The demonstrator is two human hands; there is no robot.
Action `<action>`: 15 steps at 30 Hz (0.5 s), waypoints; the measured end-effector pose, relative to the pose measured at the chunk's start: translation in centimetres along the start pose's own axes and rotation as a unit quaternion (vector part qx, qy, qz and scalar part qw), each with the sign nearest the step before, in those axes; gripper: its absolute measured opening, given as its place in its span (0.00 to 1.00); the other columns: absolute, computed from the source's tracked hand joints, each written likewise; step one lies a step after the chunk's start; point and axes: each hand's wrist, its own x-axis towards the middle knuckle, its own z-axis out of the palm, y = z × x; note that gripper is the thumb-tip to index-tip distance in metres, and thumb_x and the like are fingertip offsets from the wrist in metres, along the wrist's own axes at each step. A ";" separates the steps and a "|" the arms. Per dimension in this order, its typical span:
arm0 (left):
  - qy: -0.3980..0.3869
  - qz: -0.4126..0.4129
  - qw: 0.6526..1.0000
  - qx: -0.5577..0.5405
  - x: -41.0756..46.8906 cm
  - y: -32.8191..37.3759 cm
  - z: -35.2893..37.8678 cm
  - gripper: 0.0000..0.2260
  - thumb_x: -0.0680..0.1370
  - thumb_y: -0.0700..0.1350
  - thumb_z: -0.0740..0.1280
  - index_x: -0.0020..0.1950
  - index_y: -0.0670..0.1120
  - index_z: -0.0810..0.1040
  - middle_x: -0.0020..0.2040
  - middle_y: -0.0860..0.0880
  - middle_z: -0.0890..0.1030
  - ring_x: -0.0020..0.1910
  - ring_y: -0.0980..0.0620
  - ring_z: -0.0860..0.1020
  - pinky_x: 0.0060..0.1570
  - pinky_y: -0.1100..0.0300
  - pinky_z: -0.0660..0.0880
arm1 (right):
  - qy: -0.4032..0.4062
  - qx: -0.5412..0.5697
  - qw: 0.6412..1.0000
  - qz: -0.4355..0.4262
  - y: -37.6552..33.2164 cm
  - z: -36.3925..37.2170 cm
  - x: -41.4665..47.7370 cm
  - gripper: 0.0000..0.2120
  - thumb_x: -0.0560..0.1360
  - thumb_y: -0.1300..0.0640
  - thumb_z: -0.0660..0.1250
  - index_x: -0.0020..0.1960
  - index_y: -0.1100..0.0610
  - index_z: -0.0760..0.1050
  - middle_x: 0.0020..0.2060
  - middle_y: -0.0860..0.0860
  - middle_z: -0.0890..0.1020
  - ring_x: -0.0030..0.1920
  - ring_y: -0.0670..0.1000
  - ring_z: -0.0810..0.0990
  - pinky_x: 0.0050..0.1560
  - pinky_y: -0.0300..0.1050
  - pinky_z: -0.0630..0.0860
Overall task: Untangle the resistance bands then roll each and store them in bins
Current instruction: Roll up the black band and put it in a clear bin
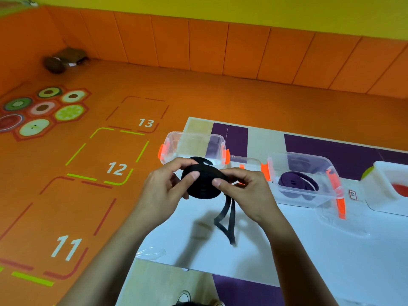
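Observation:
A black resistance band (202, 184) is mostly wound into a flat coil, held above the table's left part. My left hand (164, 187) grips the coil's left side with thumb on top. My right hand (245, 191) pinches its right side. A loose loop of the band hangs down from the coil toward the white sheet (309, 250). Behind the coil stands a clear bin with orange clips (176, 142). To the right, another clear bin (331, 173) holds a rolled purple band (295, 182).
A white bin (388, 173) with something red inside sits at the far right edge. A clear lid (344, 221) lies in front of the purple band's bin. The orange floor with numbered squares spreads to the left. A shoe shows at the bottom edge.

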 end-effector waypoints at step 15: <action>0.098 -0.114 0.953 -0.262 -0.1 -0.2 1.9 0.13 0.78 0.50 0.64 0.58 0.44 0.75 0.44 0.46 0.83 0.26 0.45 0.79 0.30 0.58 0.74 | 0.020 0.089 0.996 0.002 -0.3 0.8 0.7 0.09 0.79 0.61 0.71 0.57 0.51 0.84 0.48 0.49 0.88 0.49 0.51 0.86 0.57 0.44 0.81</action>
